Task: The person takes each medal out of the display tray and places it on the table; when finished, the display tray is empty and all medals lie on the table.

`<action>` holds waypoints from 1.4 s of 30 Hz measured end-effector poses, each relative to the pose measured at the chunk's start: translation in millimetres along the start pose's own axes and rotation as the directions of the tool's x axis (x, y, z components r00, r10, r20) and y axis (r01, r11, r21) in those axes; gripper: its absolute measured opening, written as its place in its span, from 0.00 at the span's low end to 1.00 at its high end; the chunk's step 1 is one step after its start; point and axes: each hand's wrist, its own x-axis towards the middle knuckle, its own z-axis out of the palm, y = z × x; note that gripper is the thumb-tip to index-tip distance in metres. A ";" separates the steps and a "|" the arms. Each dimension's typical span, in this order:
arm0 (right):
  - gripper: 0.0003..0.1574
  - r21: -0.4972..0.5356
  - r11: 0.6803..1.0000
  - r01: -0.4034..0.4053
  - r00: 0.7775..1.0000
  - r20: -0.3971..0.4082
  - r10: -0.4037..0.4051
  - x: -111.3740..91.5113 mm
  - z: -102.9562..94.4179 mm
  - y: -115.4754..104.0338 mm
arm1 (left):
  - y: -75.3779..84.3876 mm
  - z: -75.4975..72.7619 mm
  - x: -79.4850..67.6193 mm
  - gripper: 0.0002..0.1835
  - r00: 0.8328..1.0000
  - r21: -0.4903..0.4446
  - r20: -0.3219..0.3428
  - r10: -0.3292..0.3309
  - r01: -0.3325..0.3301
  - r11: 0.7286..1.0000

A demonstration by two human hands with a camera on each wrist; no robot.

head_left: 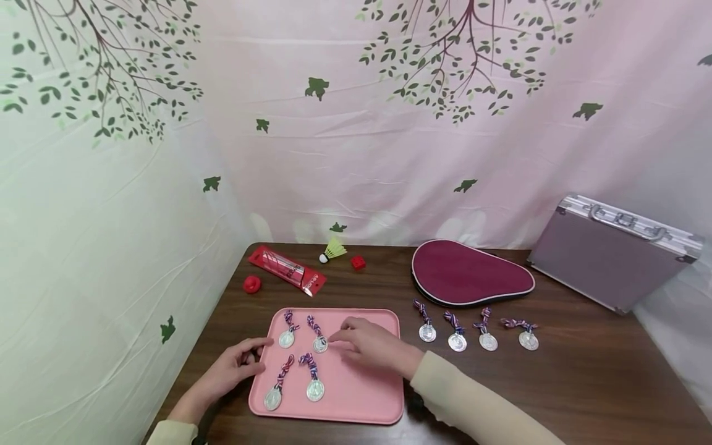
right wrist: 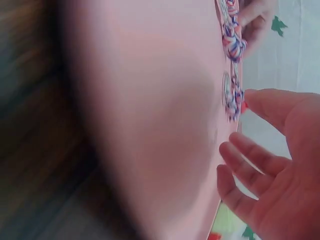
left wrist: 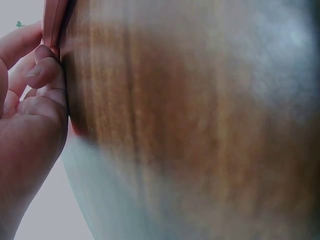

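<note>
A pink tray lies on the table with several silver medals on it, each with a knotted striped ribbon. My left hand rests at the tray's left edge, fingertips against the rim; in the left wrist view some fingers bend beside the tray's side. My right hand is over the tray, fingertips right at the upper-middle medal. In the right wrist view its fingers are spread apart, with nothing between them. Other medals on the tray are at upper left, lower left and lower middle.
Right of the tray, several more medals lie in a row. Behind them sits a maroon paddle case, with a silver-edged case at the right. A red package, red ball-like object, shuttlecock and red block stand behind.
</note>
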 end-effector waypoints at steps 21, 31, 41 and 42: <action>0.17 -0.144 0.978 -0.150 0.983 0.086 0.163 48.9 29.8 -23.6 | 2.1 -0.9 1.5 0.24 1.000 0.014 0.000 -0.012 0.012 1.000; 0.16 -0.082 0.971 -0.224 0.970 0.077 0.230 54.9 32.3 -20.0 | 3.3 -0.3 0.8 0.24 1.000 0.015 0.006 -0.019 0.019 1.000; 0.13 0.148 0.964 -0.222 0.973 0.099 0.209 52.1 28.1 -17.7 | 7.8 1.7 -1.1 0.24 0.999 -0.017 -0.004 -0.053 0.053 0.998; 0.13 0.176 0.959 -0.224 0.972 0.104 0.209 51.4 27.8 -16.5 | 7.2 1.9 -1.0 0.24 0.999 -0.016 -0.006 -0.054 0.054 0.998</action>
